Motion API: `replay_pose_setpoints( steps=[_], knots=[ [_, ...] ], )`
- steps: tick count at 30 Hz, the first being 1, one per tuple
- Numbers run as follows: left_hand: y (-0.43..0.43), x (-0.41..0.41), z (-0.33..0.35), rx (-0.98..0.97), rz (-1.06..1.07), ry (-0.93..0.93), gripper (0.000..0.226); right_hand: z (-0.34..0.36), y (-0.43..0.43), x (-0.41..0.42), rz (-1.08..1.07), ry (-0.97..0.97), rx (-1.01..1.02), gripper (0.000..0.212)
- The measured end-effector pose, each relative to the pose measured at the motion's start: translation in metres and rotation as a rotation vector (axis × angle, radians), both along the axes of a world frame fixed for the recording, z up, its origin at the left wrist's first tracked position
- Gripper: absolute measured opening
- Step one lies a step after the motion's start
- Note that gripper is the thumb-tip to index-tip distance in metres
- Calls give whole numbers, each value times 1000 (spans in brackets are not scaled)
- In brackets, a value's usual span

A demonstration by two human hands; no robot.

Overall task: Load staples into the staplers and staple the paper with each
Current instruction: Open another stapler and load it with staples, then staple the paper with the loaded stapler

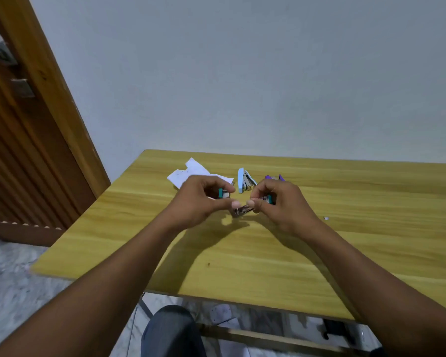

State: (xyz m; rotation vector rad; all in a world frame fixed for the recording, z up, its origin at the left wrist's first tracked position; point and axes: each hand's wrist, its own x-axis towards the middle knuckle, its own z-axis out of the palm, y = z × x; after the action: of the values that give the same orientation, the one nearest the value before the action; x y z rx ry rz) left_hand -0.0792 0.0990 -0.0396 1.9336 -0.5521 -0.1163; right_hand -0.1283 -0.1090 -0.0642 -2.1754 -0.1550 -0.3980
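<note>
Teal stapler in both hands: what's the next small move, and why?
Probably finish loading the metal rail before closing it: the teal stapler is spread open between the left hand and right hand, both thumbs at the exposed rail.

Likely a room in a home: a wood-grain table (242,266) beneath the fingers (236,203), a bare pale wall (242,73) beyond them, a slatted wooden door (23,150) far left.
</note>
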Motion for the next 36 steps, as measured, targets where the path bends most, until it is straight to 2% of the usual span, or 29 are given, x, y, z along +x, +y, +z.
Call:
replay_pose_setpoints(
  steps=[3,5,7,8,10,12,13,15,16,17,19,22,25,27,29,33,36],
  knots=[
    [-4,-6,-15,-34,-70,46,23,10,-2,-1,13,56,369,13],
    [-10,-10,-21,6,-97,0,18,15,-6,-3,8,89,511,22],
    [-19,-11,-25,119,-130,-51,20,16,-5,-2,-20,117,501,25],
    [-25,-12,-24,183,-126,-25,24,15,-2,-1,-35,126,463,23],
    [-35,-10,-21,277,-84,58,15,11,5,1,-52,129,378,12],
    [-41,-7,-18,311,-34,82,21,9,11,2,-79,115,364,5],
    [-41,-5,-17,320,-6,91,21,10,13,0,-80,115,428,5],
    [-42,-3,-19,313,72,109,6,11,18,-5,-47,156,598,26],
    [-41,-1,-21,311,112,122,12,10,20,-8,-25,170,636,33],
    [-41,0,-22,313,144,123,18,8,24,-10,-23,172,640,37],
    [-42,-2,-23,338,156,117,15,3,29,-11,-68,156,626,45],
    [-46,-7,-24,371,135,115,24,3,31,-7,-176,127,685,29],
    [-44,-11,-20,216,5,173,24,1,19,-1,-271,131,814,14],
    [-41,-14,-14,48,-94,268,19,-2,8,2,-297,157,922,18],
    [-40,-15,-12,-76,-100,323,24,-3,2,5,-297,164,1019,24],
    [-46,-18,-17,-140,-29,302,21,-4,1,4,-298,156,1105,24],
    [-49,-18,-21,-104,70,212,27,-1,-1,2,-246,202,1221,12]
  ],
)
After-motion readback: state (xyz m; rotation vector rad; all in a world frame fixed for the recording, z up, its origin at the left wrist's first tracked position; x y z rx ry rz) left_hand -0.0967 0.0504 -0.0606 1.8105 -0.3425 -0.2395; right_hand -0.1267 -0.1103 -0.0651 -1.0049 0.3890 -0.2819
